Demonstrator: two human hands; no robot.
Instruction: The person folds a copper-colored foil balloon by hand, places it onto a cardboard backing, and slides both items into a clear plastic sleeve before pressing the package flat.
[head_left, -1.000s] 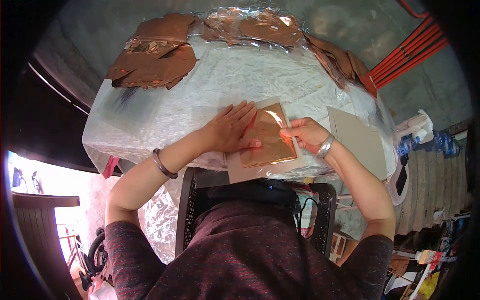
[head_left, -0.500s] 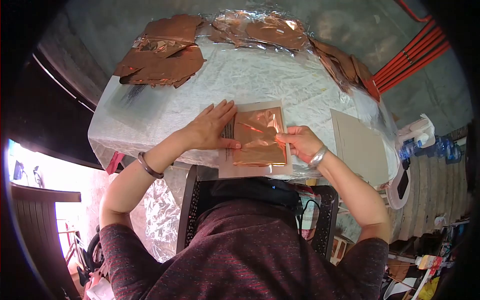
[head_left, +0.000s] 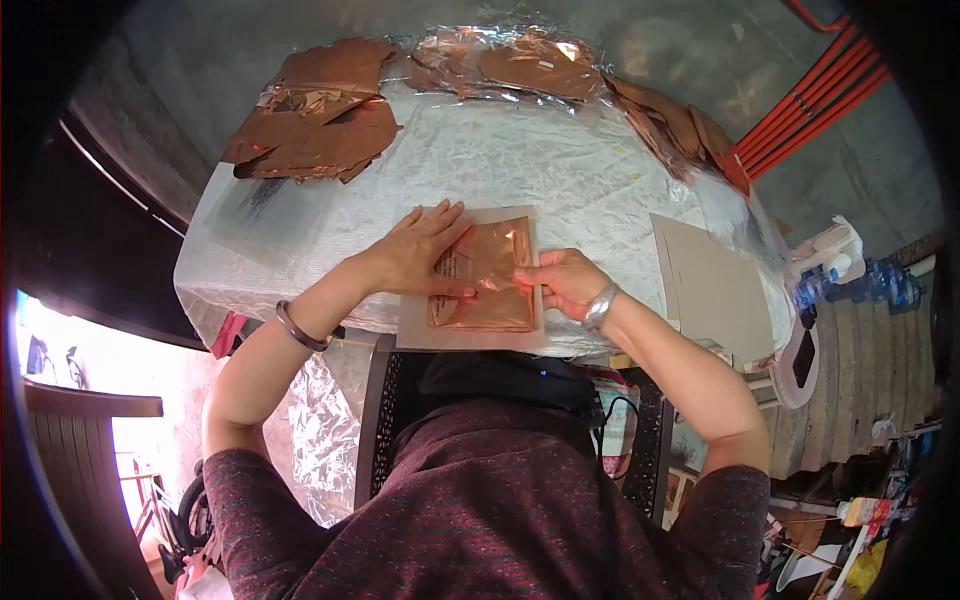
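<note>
Copper-coloured sheet [head_left: 490,262] lies on a pale backing sheet [head_left: 418,325] at the near edge of the covered table [head_left: 500,140], between the two hands; left hand [head_left: 405,258] spread open, fingers extended, resting on its left side with the thumb over the sheet; right hand [head_left: 565,282] nearly closed, thumb and fingers pinching the sheet's right edge; grey board [head_left: 710,285] to the right, apart from the right hand; brown scraps [head_left: 320,135] far left; bare cloth between scraps and sheet.
</note>
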